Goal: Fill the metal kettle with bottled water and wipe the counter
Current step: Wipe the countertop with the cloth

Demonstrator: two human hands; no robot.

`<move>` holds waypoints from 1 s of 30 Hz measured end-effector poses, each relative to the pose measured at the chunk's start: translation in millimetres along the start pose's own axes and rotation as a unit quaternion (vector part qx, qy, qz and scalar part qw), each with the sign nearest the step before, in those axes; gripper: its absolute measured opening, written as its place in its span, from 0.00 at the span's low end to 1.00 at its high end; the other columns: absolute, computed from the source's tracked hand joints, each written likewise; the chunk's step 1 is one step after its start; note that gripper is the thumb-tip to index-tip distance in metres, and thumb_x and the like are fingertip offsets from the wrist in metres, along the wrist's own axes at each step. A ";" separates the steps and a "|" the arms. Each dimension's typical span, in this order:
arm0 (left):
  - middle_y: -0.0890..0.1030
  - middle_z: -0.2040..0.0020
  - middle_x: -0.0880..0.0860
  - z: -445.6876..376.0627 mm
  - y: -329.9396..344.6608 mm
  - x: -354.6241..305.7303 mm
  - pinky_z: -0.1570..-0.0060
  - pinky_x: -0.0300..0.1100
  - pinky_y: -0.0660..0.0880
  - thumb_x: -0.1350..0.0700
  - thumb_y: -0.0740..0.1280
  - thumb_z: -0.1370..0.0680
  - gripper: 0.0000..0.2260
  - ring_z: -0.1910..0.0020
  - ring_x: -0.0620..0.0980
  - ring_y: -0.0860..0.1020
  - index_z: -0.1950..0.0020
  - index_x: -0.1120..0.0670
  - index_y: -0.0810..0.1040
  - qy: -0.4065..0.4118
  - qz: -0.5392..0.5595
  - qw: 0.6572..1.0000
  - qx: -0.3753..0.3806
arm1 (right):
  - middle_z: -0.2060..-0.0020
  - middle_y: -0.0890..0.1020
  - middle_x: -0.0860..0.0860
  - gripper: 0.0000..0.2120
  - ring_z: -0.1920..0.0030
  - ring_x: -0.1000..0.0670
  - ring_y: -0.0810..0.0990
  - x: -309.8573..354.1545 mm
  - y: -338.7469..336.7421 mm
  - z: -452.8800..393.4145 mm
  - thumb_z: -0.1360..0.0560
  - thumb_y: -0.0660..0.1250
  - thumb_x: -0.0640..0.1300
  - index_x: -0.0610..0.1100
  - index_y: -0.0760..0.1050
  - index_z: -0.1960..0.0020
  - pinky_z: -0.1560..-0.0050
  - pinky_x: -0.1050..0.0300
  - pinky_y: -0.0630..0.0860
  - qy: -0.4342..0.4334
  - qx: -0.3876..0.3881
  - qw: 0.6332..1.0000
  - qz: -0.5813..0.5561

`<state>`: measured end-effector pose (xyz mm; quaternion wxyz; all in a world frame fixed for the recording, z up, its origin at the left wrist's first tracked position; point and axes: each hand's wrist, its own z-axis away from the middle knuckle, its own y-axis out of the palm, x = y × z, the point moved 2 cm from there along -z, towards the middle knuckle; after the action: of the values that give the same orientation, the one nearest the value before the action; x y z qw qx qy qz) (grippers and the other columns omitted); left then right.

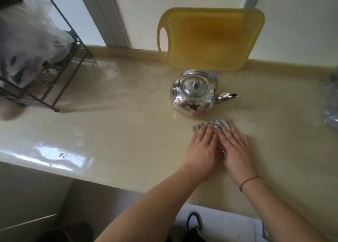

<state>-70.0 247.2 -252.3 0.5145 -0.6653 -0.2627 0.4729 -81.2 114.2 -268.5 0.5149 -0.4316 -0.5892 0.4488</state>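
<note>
On beige counter point(113, 128), checkered cloth point(214, 125) under flat left hand point(202, 147), flat right hand point(236, 150), shiny lidded kettle point(192, 95)

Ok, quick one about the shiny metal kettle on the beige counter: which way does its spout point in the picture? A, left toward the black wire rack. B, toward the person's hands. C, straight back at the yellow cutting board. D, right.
D: the shiny metal kettle has its spout sticking out to the right, away from the black wire rack, with its lid on.
</note>
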 end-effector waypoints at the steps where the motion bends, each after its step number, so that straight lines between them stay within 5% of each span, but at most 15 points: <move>1: 0.69 0.28 0.60 0.2 3.7 -11.3 0.30 0.54 0.61 0.51 0.57 0.23 0.24 0.28 0.61 0.65 0.29 0.60 0.69 0.002 -0.011 1.000 0.004 | 0.32 0.77 0.44 0.27 0.29 0.45 0.67 -6.4 -1.0 7.5 0.28 0.54 0.44 0.41 0.75 0.32 0.31 0.45 0.55 0.019 -0.011 1.000 -0.012; 6: 0.71 0.29 0.57 17.8 -4.5 3.9 0.33 0.51 0.67 0.52 0.54 0.23 0.23 0.30 0.57 0.69 0.30 0.58 0.71 0.001 -0.051 0.999 0.006 | 0.39 0.80 0.34 0.24 0.37 0.30 0.76 31.3 3.6 15.7 0.28 0.53 0.38 0.31 0.79 0.40 0.35 0.41 0.71 0.028 -0.072 0.994 -0.083; 11: 0.74 0.31 0.58 61.2 -34.3 82.3 0.35 0.51 0.70 0.54 0.57 0.24 0.21 0.32 0.57 0.72 0.34 0.58 0.75 -0.058 -0.055 0.996 -0.030 | 0.43 0.83 0.37 0.23 0.41 0.34 0.81 122.1 11.8 -0.1 0.29 0.53 0.37 0.33 0.81 0.43 0.44 0.33 0.77 -0.047 -0.043 0.990 -0.125; 15: 0.71 0.29 0.57 106.8 -55.2 122.4 0.35 0.56 0.68 0.47 0.56 0.22 0.22 0.29 0.60 0.68 0.32 0.54 0.74 -0.128 -0.068 0.989 -0.043 | 0.45 0.85 0.43 0.23 0.43 0.40 0.83 174.0 21.3 -1.2 0.28 0.54 0.41 0.39 0.84 0.45 0.44 0.41 0.79 -0.126 0.019 0.988 -0.089; 19: 0.70 0.29 0.61 73.3 -38.1 87.5 0.35 0.61 0.68 0.46 0.55 0.23 0.24 0.29 0.67 0.65 0.31 0.55 0.74 -0.130 -0.020 0.991 -0.029 | 0.46 0.86 0.44 0.22 0.44 0.42 0.84 117.9 9.6 -12.0 0.27 0.53 0.41 0.40 0.84 0.45 0.44 0.39 0.78 -0.148 0.013 0.988 -0.045; 23: 0.63 0.25 0.59 -0.9 -3.4 -0.1 0.30 0.59 0.60 0.45 0.52 0.22 0.25 0.26 0.65 0.58 0.27 0.54 0.66 -0.062 0.010 0.998 0.020 | 0.44 0.84 0.38 0.24 0.43 0.35 0.82 -0.5 -5.4 -11.6 0.29 0.51 0.40 0.35 0.82 0.44 0.42 0.33 0.75 -0.043 -0.013 0.998 -0.048; 26: 0.56 0.22 0.57 -25.0 8.9 -51.5 0.26 0.53 0.50 0.54 0.53 0.19 0.23 0.23 0.60 0.50 0.24 0.56 0.59 -0.053 0.011 0.997 0.063 | 0.40 0.81 0.35 0.26 0.38 0.31 0.78 -40.7 -14.7 4.2 0.27 0.49 0.40 0.32 0.80 0.40 0.35 0.35 0.67 0.036 -0.039 0.996 -0.070; 30: 0.71 0.29 0.59 -4.5 6.8 -46.7 0.32 0.53 0.65 0.55 0.50 0.23 0.24 0.29 0.62 0.67 0.32 0.59 0.73 -0.011 0.007 0.999 0.033 | 0.42 0.82 0.35 0.25 0.40 0.33 0.80 -16.2 -16.7 26.3 0.28 0.50 0.38 0.32 0.81 0.42 0.35 0.44 0.69 0.067 -0.052 0.992 -0.095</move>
<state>-86.3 203.9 -241.8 0.5300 -0.6443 -0.2481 0.4923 -106.6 92.5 -257.6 0.5704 -0.4293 -0.6142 0.3363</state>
